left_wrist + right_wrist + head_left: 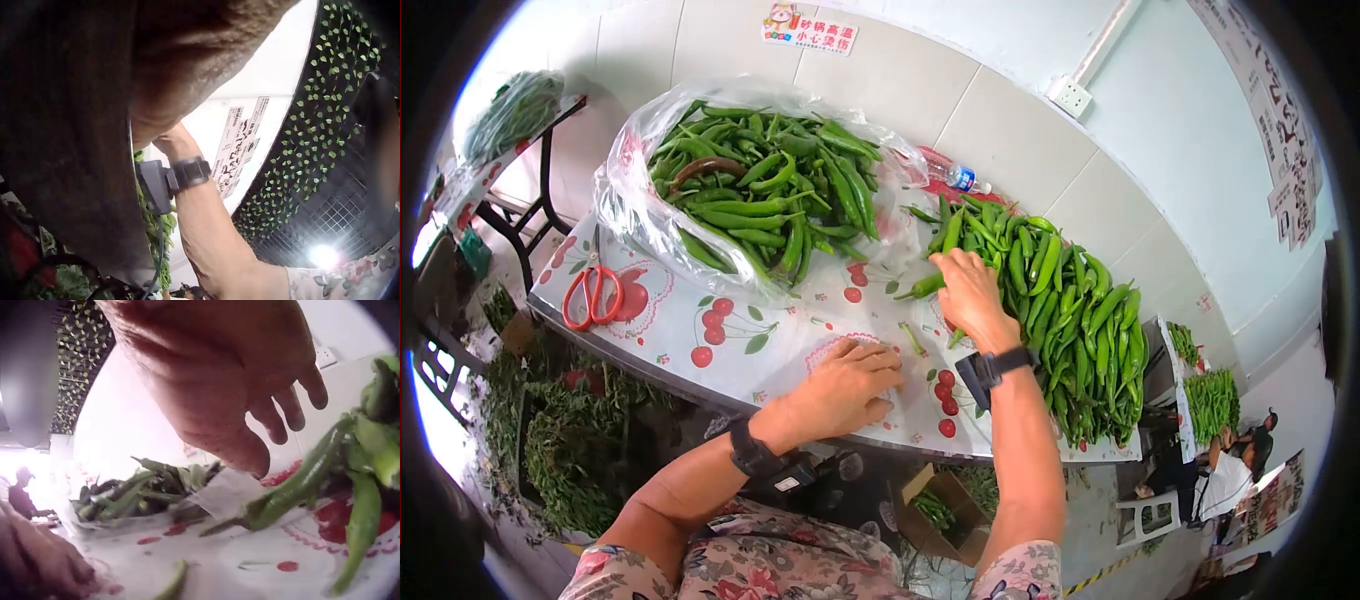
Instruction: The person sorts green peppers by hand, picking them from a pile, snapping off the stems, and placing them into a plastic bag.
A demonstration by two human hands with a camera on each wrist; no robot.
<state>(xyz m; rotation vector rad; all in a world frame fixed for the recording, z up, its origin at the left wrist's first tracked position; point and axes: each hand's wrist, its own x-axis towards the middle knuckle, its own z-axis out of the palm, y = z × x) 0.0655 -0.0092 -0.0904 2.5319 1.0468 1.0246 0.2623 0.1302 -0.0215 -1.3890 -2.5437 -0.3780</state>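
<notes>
In the head view the right hand is at the left side of a heap of green peppers, beside a pepper whose stem points left. The right wrist view shows that hand raised above the pepper, fingers spread and holding nothing. The left hand rests on the cherry-patterned tablecloth near the front edge, fingers loosely bent, with nothing visible in it. A short green piece lies between the hands. The left wrist view shows the left hand close up, its fingers hidden.
An open plastic bag full of green peppers stands left of the heap. Red-handled scissors lie at the table's left. A bottle lies by the wall. Below the table are a cardboard box and a crate of leafy stalks.
</notes>
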